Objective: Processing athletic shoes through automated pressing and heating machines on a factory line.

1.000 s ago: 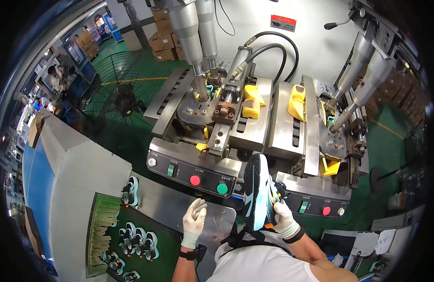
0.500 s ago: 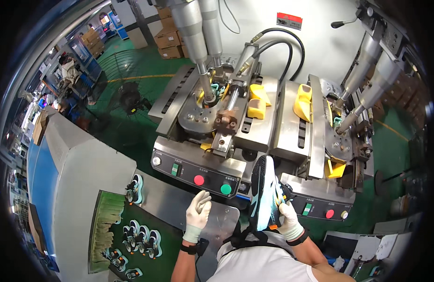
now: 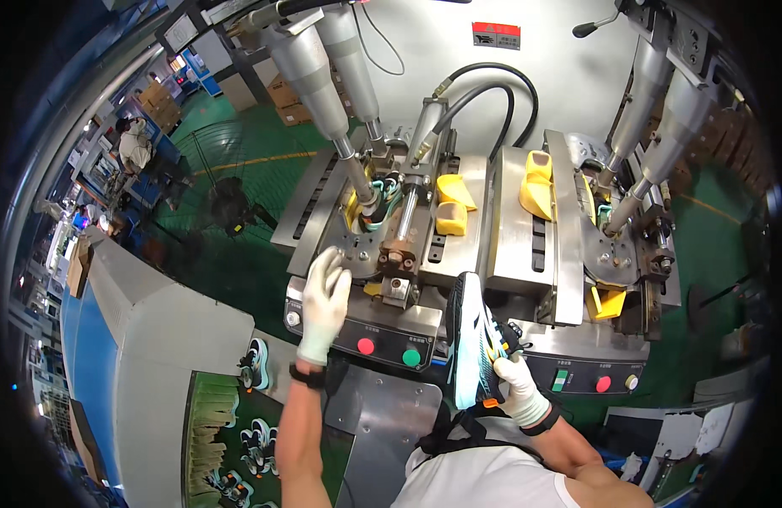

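Observation:
My right hand (image 3: 521, 391), in a white glove, grips a sneaker (image 3: 470, 343) at its lower end. The sneaker stands on end, its pale mint-and-white sole facing left and its dark laced upper facing right. My left hand (image 3: 326, 303), also gloved, holds nothing; its fingers are extended and apart. It hovers over the front of the left press's control panel (image 3: 382, 343), just before the metal clamp plate (image 3: 350, 254). Another dark-and-mint sneaker (image 3: 381, 203) sits in that press, partly hidden by the slanted press rods.
Yellow pads (image 3: 452, 218) lie on the left station, with further yellow pads (image 3: 536, 190) on the right one. Several sneakers (image 3: 257, 447) rest in the green-lined opening at lower left, and one sneaker (image 3: 255, 364) stands on its edge. A floor fan (image 3: 228, 203) stands beyond.
My left hand has moved forward and left, from above the metal shelf to the left press, its fingers stretching out. More of the sneaker in that press shows. My right hand keeps its hold.

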`<state>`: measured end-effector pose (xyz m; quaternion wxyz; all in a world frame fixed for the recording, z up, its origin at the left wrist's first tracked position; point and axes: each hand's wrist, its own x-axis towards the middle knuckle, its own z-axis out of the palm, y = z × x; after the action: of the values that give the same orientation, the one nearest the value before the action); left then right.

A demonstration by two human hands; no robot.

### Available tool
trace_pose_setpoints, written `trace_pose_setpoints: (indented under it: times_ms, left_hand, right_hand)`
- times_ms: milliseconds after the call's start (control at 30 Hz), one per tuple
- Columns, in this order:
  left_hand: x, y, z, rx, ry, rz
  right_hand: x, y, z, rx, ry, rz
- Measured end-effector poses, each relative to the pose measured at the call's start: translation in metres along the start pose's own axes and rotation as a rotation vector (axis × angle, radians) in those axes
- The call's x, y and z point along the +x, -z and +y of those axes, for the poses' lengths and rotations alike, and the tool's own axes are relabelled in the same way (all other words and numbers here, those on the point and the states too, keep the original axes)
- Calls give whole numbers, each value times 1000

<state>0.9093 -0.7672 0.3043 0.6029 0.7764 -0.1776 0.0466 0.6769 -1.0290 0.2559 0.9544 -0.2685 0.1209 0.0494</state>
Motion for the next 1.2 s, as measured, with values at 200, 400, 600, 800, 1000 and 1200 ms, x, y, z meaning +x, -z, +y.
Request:
trace_pose_setpoints:
  times_ms: [200, 400, 600, 800, 1000, 1200]
  left_hand:
    - [124, -18, -92, 210, 129, -71]
    - [202, -61, -158, 744, 528, -410]
    - [219, -85, -213, 656, 245, -445]
    - [239, -48, -238, 476, 415, -307]
    - [177, 9, -195, -62, 274, -102]
    - [12, 91, -71, -127, 176, 115]
  right_hand:
    - [8, -5, -2, 2, 19, 37]
    - [-13, -4, -20, -157, 130, 162]
    - [-14, -15, -31, -237, 85, 293]
    - [24, -34, -30, -237, 57, 256]
    - [84, -73, -15, -333, 167, 246]
    - [288, -136, -3, -339, -64, -14]
